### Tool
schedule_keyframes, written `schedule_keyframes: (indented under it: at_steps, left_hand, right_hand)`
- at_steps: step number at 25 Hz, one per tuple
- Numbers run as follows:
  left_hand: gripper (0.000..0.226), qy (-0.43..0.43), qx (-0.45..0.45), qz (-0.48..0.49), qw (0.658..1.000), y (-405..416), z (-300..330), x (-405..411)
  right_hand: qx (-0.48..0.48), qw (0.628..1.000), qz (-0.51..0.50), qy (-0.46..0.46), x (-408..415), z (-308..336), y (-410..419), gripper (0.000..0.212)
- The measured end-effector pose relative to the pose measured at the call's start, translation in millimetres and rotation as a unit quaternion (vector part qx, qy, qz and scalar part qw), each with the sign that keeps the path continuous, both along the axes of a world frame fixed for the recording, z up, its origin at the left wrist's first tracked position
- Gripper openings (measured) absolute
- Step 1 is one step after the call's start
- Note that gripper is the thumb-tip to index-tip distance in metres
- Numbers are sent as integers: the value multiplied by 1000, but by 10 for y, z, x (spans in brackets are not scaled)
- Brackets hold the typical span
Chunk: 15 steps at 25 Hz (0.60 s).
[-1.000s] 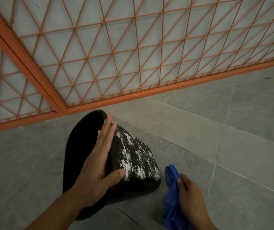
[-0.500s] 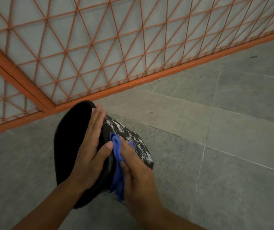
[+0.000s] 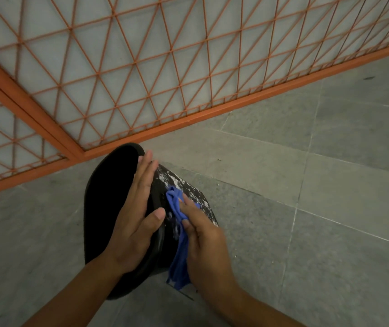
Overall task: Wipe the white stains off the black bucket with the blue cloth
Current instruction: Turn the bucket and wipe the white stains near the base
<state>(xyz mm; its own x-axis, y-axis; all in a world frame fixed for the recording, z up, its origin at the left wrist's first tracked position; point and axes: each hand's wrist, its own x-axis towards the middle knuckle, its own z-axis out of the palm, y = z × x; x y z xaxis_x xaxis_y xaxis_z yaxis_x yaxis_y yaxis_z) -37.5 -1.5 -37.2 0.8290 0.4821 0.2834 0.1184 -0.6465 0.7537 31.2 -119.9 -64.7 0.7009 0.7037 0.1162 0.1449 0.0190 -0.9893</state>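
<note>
Grey stone floor tiles (image 3: 330, 173) fill the view, bordered at the back by an orange metal lattice fence (image 3: 141, 67). Lying on its side on the floor, mouth toward the fence, is the black bucket (image 3: 108, 197), its outer wall speckled with white stains (image 3: 177, 180).

I judge the wiping step to be in hand. My left hand (image 3: 134, 223) lies flat along the bucket's rim, fingers straight and thumb pressed against the wall, steadying it. My right hand (image 3: 207, 246) has its grip closed around the blue cloth (image 3: 177, 223), fingers curled over bunched fabric and pressing it onto the stained wall, with a loose tail hanging below the hand.

Stains show above and to the right of the cloth, just beside my fingertips. The next move, as I judge it, calls for firm strokes upward and outward across those patches while the left hand keeps the bucket from rolling.
</note>
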Motion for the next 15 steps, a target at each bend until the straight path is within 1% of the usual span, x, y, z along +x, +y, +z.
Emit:
schedule_keyframes:
  at_steps: [3, 6, 8, 10, 11, 12, 14, 15]
  left_hand:
    - [86, -4, 22, -11, 1000, -34, 2, -5]
    - [89, 8, 16, -1, 1000, 21, -14, 13]
    - [88, -1, 11, 0, 1000, 55, -19, -11]
    - [86, -13, 9, -12, 1000, 61, -17, -31]
    - [85, -13, 9, -18, 1000, 61, -15, -34]
    - [85, -10, 10, -21, 1000, 64, -13, -36]
    - [87, -6, 5, -19, 1000, 68, -19, -44]
    - [88, -10, 4, -16, 1000, 79, -30, -49]
  right_hand:
    - [10, 1000, 14, 11, -77, 150, -58, 41]
    - [-6, 999, 22, 32, 103, 144, 61, 27]
    - [0, 997, 60, 38, 175, 98, 60, 33]
    - [9, 988, 151, 13, 193, 16, -31, 45]
    - [10, 982, 188, -15, 204, -47, -74, 50]
    - [13, 977, 205, -53, 218, -106, -89, 51]
    - [26, 978, 173, -114, 203, -169, -44, 47]
    - [34, 982, 144, -120, 175, -163, 9, 46]
